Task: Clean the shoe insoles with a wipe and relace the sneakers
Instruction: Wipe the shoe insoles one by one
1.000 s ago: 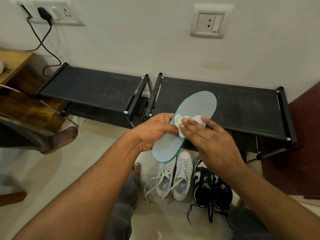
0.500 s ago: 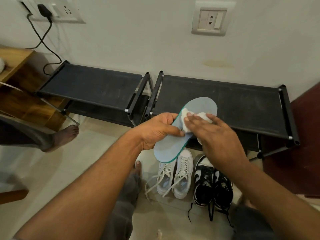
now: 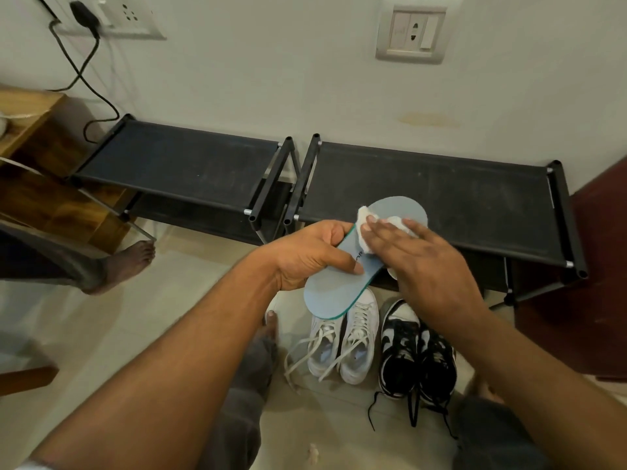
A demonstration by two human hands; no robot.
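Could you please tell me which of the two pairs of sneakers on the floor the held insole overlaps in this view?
The all-white pair, left of the black-and-white pair; the heel end of the blue insole covers its toes.

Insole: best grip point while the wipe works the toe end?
Likely the narrow midsection of the insole, from its left edge, as the left hand does: thumb on top, fingers wrapped behind. Thin and flat; this leaves the forefoot free for the wipe under the right hand.

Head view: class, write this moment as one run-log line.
step: wiping insole | left hand: grips insole | right hand: flat fingers press wipe on insole | white sneakers: loosely laced
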